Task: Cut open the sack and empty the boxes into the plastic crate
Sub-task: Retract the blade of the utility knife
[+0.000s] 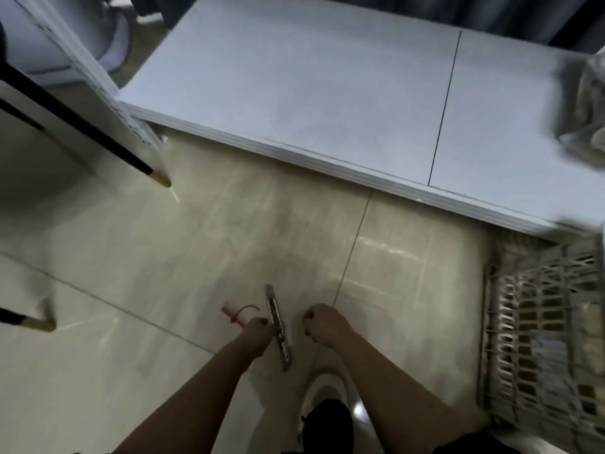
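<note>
A grey utility knife (277, 326) is low over the tiled floor, blade end pointing away from me. My left hand (258, 335) has its fingers curled against the knife's middle and pinches it. A red tie (242, 313) lies just left of that hand. My right hand (322, 324) hovers to the right of the knife, fingers loosely curled and holding nothing. The grey plastic crate (497, 326) stands at the right edge with boxes inside, blurred. The sack (586, 106) is a blurred shape on the white platform at the far right.
A low white platform (327, 93) spans the back. Black furniture legs with gold tips (160, 178) stand at left, beside a white slatted panel (98, 70). My foot (327, 417) is at the bottom centre.
</note>
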